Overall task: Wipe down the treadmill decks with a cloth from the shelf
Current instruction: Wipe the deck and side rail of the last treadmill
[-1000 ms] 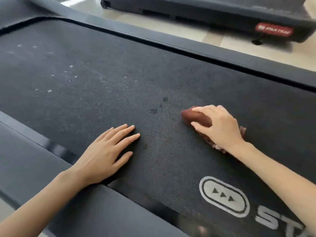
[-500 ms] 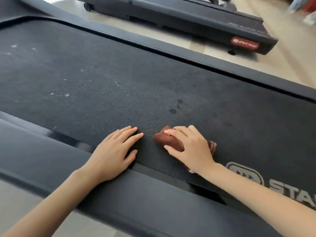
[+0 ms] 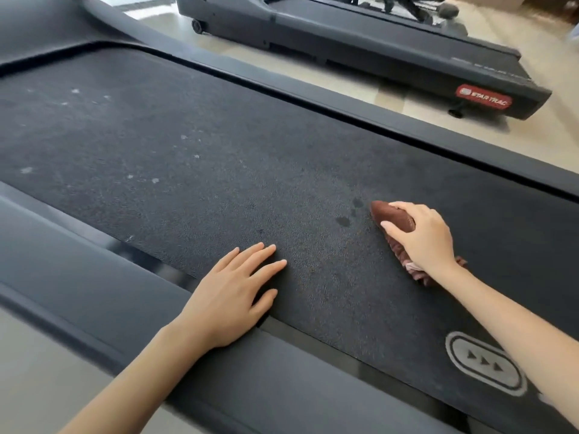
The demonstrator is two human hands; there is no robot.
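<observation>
Head view: the only writing that can be read is "STAR TRAC", in pale letters on a red badge (image 3: 484, 97) at the end of the second treadmill (image 3: 376, 51), which stands across the floor (image 3: 407, 98), far beyond the oval emblem (image 3: 484, 363). That emblem is printed in grey on the belt (image 3: 188, 145) of the near treadmill and holds three arrowheads in a row. A pale scrap of lettering just right of the emblem is cut off by the right forearm and cannot be read.

One cloth (image 3: 394, 219), reddish brown and bunched into a long wad, lies on the belt up and left of the emblem. The right hand (image 3: 426, 239) sits on top of it, fingers curled over the far side and thumb along the near side, clamping it down against the belt. The wad's ends stick out past the fingertips and under the wrist.

The left hand (image 3: 232, 296), well left of the emblem, lies flat with fingers straight and slightly apart, its heel by the near side rail (image 3: 94, 277), holding nothing.

Counted: two treadmills, one cloth, two hands. A few dark damp spots (image 3: 343, 221) sit just left of the cloth, and scattered pale specks (image 3: 155, 180) lie far left of the emblem.
</observation>
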